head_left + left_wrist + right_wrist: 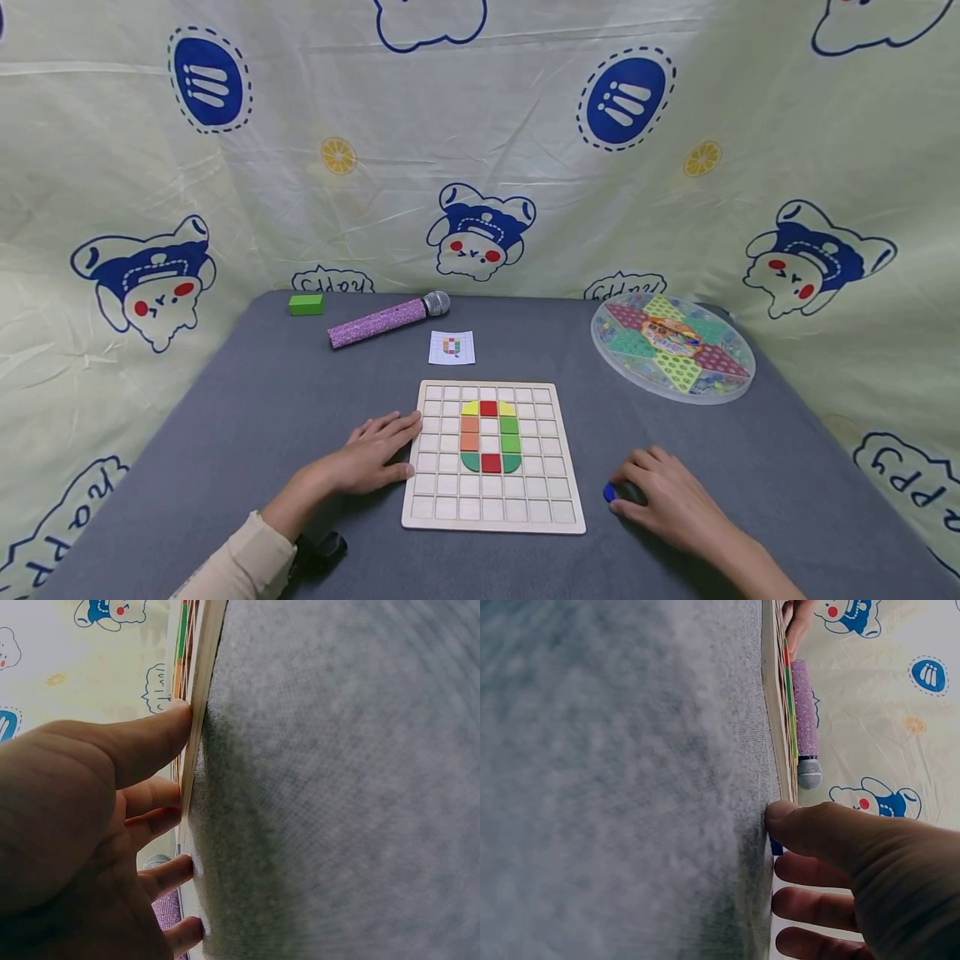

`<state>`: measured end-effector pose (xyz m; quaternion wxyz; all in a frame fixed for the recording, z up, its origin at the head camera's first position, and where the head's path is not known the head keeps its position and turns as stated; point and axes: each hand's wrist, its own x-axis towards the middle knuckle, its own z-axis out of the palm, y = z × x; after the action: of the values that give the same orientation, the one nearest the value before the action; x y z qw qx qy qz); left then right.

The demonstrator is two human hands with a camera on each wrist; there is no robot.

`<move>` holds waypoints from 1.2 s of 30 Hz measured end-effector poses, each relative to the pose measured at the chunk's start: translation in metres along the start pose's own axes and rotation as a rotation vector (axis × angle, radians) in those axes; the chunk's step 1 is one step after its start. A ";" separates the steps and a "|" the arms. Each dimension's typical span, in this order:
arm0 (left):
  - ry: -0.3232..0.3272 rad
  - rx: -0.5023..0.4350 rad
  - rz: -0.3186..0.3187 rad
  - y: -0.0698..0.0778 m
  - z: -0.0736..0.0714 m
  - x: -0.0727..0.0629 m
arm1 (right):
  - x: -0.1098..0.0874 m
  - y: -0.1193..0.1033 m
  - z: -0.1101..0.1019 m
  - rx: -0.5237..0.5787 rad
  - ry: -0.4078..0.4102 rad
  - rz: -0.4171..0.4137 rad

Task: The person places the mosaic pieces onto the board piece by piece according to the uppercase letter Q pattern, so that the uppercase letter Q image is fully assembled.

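Note:
A square wooden grid board (442, 508) lies flat on the table. Red, yellow, orange and green tiles (490, 462) form a closed ring in its middle. My left hand (371, 454) rests at the board's left edge with fingers spread, and in the left wrist view the thumb (161, 739) touches the board's side. To the right of the board, my right hand (667, 496) pinches a small blue piece (609, 492) down at the table surface. Most of that piece is hidden by the fingers in the right wrist view.
Behind the board lies a small card (452, 357) printed with a coloured tile pattern. A purple glittery microphone (382, 323) and a green block (306, 305) lie at the back left. At the back right is a round, patterned game board (622, 362). A printed curtain surrounds the grey table.

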<state>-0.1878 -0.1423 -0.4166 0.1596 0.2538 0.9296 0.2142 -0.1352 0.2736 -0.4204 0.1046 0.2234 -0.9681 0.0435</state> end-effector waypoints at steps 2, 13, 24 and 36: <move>0.000 -0.001 0.002 0.000 0.000 0.000 | 0.001 0.000 0.000 0.003 0.001 -0.007; 0.004 -0.003 0.006 0.000 0.000 0.000 | 0.008 -0.004 0.002 0.009 0.103 -0.102; 0.007 -0.010 0.012 0.001 0.000 0.000 | 0.029 -0.026 0.000 0.075 0.046 -0.167; 0.006 -0.013 0.010 0.000 0.000 0.000 | 0.051 -0.054 0.002 0.108 -0.024 -0.259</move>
<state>-0.1878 -0.1422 -0.4164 0.1574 0.2568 0.9273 0.2221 -0.1562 0.2031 -0.4089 0.0855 0.3522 -0.9287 0.0788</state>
